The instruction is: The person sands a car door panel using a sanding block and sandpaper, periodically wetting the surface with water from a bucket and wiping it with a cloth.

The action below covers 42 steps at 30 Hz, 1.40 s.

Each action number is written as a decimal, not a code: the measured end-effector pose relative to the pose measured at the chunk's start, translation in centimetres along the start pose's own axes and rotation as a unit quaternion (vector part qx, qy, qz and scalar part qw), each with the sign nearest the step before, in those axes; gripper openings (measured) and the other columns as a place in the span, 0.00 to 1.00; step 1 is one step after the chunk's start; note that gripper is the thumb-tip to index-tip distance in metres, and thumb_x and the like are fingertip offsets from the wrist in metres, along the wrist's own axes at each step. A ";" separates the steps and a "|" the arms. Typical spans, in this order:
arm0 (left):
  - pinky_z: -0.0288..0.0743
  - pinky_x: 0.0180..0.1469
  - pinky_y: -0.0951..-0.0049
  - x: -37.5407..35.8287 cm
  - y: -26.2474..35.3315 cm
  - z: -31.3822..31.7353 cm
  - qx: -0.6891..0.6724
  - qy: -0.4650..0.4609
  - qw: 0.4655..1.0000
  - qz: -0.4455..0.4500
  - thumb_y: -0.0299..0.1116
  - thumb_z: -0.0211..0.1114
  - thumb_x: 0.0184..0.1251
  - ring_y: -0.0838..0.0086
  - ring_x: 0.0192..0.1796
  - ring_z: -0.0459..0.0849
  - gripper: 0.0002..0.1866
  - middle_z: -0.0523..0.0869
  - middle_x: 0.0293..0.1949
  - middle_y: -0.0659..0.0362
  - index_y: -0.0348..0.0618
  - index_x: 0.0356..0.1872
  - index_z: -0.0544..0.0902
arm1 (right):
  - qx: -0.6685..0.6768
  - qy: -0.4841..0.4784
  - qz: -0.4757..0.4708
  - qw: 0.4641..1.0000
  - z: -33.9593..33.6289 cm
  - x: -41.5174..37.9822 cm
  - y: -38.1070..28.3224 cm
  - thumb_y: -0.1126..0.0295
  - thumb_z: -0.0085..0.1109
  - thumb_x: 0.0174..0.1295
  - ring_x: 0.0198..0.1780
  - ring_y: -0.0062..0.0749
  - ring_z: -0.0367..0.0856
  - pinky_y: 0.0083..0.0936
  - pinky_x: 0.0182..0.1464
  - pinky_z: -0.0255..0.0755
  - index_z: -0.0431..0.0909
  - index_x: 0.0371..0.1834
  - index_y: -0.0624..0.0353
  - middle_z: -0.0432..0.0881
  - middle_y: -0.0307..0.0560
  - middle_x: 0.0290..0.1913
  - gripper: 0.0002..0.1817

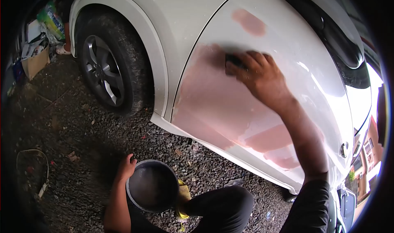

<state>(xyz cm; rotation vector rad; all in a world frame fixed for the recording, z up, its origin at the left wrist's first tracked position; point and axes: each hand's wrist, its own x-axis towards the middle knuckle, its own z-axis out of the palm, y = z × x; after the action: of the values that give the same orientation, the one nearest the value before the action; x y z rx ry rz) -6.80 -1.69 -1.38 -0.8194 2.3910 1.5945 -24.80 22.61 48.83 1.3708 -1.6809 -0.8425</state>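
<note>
My right hand (pixel 262 73) presses a small black sanding block (pixel 234 62) against the white car door (pixel 287 44), fingers wrapped round it. Under and around the block, a broad dull pinkish patch (pixel 217 97) covers the lower door. A separate pink spot (pixel 249 22) shows higher up. Down at the left, my left hand (pixel 127 167) hangs loosely beside the rim of a round black bucket (pixel 135 192), fingers partly extended and nothing visible in them. The bucket stands on the gravel, its inside dark.
A dark tyre with a grey wheel (pixel 102 69) sits left of the door. My bent knee (pixel 238 200) is right of the bucket, beside a yellow item (pixel 183 192). Bags and a box (pixel 36 58) stand at the far left, near another person's foot (pixel 62 49). A looped cord (pixel 33 151) lies on the gravel.
</note>
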 end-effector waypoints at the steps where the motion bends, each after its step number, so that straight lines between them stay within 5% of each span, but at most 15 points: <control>1: 0.69 0.74 0.54 0.2 -0.1 0.1 -0.001 0.002 1.000 -0.005 0.45 0.60 0.79 0.48 0.73 0.75 0.28 0.78 0.70 0.42 0.42 0.74 0.74 | -0.011 -0.005 -0.016 1.000 0.8 0.8 1.0 0.69 0.59 0.66 0.66 0.39 0.75 0.39 0.65 0.73 0.84 0.64 0.40 0.79 0.42 0.66 0.23; 11: 0.70 0.72 0.52 -0.5 -0.5 -1.2 0.010 0.039 0.999 0.015 0.44 0.57 0.82 0.47 0.72 0.75 0.26 0.78 0.70 0.42 0.43 0.74 0.73 | -0.033 -0.062 -0.116 0.991 -0.5 -2.5 4.6 0.69 0.60 0.64 0.67 0.35 0.74 0.38 0.67 0.71 0.80 0.70 0.39 0.75 0.39 0.71 0.28; 15: 0.71 0.71 0.52 1.0 -2.3 -0.1 0.016 0.064 0.997 0.029 0.44 0.56 0.82 0.46 0.71 0.76 0.26 0.79 0.69 0.42 0.42 0.73 0.74 | -0.044 -0.011 -0.155 0.987 2.5 4.8 2.9 0.67 0.59 0.65 0.67 0.35 0.74 0.39 0.69 0.71 0.81 0.69 0.38 0.74 0.38 0.72 0.27; 21: 0.73 0.68 0.51 0.4 -1.7 -0.2 0.021 0.082 0.995 0.056 0.42 0.55 0.82 0.44 0.67 0.80 0.24 0.83 0.64 0.41 0.41 0.71 0.76 | -0.036 -0.033 -0.130 0.990 0.5 -0.6 3.7 0.66 0.59 0.64 0.66 0.35 0.74 0.39 0.70 0.70 0.82 0.68 0.37 0.73 0.37 0.73 0.26; 27: 0.74 0.67 0.52 0.1 -1.3 0.1 0.019 0.124 0.989 0.079 0.41 0.56 0.82 0.44 0.66 0.81 0.22 0.84 0.63 0.42 0.40 0.69 0.77 | -0.040 -0.012 -0.164 0.986 2.9 6.5 2.3 0.67 0.57 0.65 0.67 0.35 0.74 0.39 0.69 0.70 0.82 0.68 0.38 0.75 0.36 0.72 0.26; 32: 0.75 0.67 0.52 -0.1 0.1 -0.7 -0.020 0.118 0.989 0.082 0.40 0.57 0.82 0.45 0.66 0.81 0.22 0.83 0.64 0.42 0.40 0.69 0.77 | -0.030 -0.019 -0.136 0.990 1.5 1.7 3.3 0.69 0.57 0.66 0.67 0.35 0.73 0.40 0.70 0.69 0.81 0.68 0.38 0.75 0.36 0.72 0.26; 37: 0.74 0.69 0.53 0.3 0.8 -1.1 -0.036 0.113 0.991 0.060 0.40 0.56 0.82 0.46 0.67 0.80 0.22 0.82 0.65 0.43 0.41 0.69 0.77 | -0.027 -0.018 -0.160 0.987 2.3 6.3 2.9 0.69 0.57 0.66 0.66 0.37 0.74 0.40 0.64 0.73 0.82 0.68 0.40 0.75 0.37 0.72 0.25; 42: 0.72 0.70 0.55 -0.2 0.7 -0.7 -0.024 0.099 0.992 0.079 0.40 0.55 0.83 0.46 0.69 0.78 0.22 0.81 0.67 0.42 0.42 0.70 0.77 | -0.044 -0.032 -0.104 0.993 0.8 1.0 2.6 0.69 0.60 0.64 0.66 0.36 0.76 0.39 0.66 0.73 0.83 0.66 0.38 0.77 0.36 0.69 0.25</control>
<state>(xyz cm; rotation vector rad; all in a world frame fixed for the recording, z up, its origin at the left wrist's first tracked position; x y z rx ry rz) -6.90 -2.03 -0.51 -0.8534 2.6233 1.7065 -26.79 22.16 50.84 1.4883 -1.5478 -1.0767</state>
